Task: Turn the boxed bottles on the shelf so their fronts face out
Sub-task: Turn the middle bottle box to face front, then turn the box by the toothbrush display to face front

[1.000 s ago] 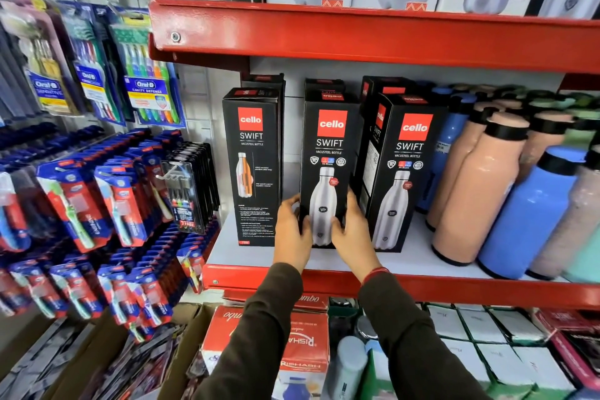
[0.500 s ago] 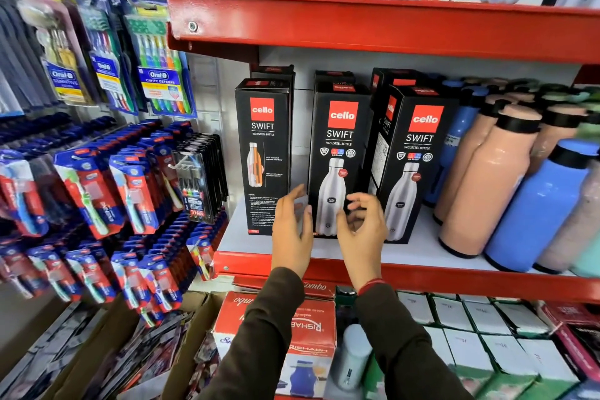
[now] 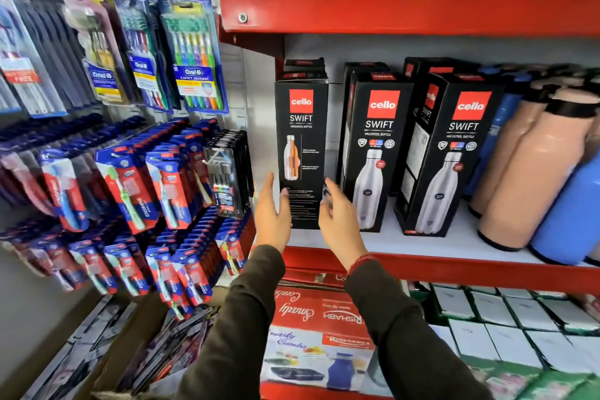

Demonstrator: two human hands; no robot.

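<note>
My left hand and right hand are both open, fingers spread, either side of the leftmost box, low down; contact unclear through blur. That box stands upright at the left end of the red shelf, showing a cutaway bottle panel. Middle box and right box show silver-bottle fronts. Loose bottles sit further right.

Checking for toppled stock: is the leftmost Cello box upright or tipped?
Upright: the leftmost Cello box stands on its base on the shelf, logo uppermost.
</note>
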